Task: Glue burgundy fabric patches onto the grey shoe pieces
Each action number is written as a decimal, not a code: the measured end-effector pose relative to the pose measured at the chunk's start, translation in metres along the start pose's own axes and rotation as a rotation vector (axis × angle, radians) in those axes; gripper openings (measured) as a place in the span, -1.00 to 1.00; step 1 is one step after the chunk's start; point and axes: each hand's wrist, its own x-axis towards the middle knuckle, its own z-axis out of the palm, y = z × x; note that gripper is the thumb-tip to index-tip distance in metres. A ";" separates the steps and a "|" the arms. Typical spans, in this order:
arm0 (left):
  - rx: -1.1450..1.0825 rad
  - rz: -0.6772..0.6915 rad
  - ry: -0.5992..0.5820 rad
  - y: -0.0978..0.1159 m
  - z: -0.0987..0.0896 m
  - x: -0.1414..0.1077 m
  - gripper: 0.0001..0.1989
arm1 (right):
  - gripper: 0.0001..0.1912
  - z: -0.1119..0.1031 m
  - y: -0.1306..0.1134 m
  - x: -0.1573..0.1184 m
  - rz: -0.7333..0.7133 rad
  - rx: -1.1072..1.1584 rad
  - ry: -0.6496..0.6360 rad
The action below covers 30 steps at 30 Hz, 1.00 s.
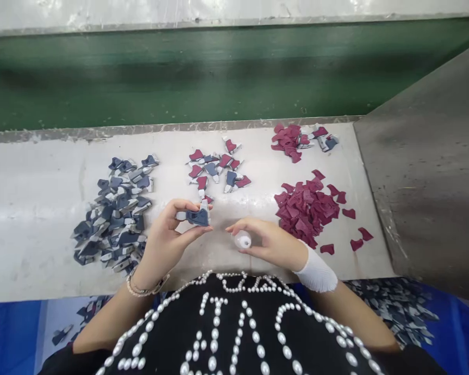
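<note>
My left hand (168, 234) pinches a dark blue and grey plastic part (197, 215) between thumb and fingers, held above the worktable. In my right hand (263, 239) is a small white bottle (243, 240) with a rounded end facing up toward me; the fingers curl round it. A gap separates the two hands. Left of my left hand lies a heap of similar blue and grey parts (121, 211). To the right of my right hand is a pile of flat maroon pieces (307, 208). Beyond the hands sits a group of grey parts with maroon pieces on them (219, 162).
A smaller maroon pile (287, 139) with a few grey parts lies at the back right. A green wall (219, 78) closes off the back, a metal panel (430, 172) the right side. Below the table edge, blue bins (445, 312) hold more parts.
</note>
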 end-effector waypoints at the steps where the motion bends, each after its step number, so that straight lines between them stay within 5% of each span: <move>1: 0.024 0.011 0.021 -0.003 0.000 0.001 -0.65 | -0.62 0.002 0.003 0.000 -0.001 -0.029 -0.014; 5: 0.030 0.024 -0.007 -0.011 0.001 0.005 -0.64 | -0.45 -0.018 0.008 -0.010 0.047 -0.220 0.023; 11: 0.074 -0.067 -0.074 -0.014 0.006 0.009 -0.63 | -0.80 -0.067 0.025 -0.009 0.293 -0.602 0.284; 23: -0.007 -0.095 -0.180 -0.024 0.014 0.013 -0.72 | -0.75 -0.089 0.041 0.017 0.473 -0.769 0.038; 30: -0.110 -0.101 -0.144 -0.019 0.019 0.013 -0.75 | -0.87 -0.093 0.001 0.013 0.382 -0.610 0.088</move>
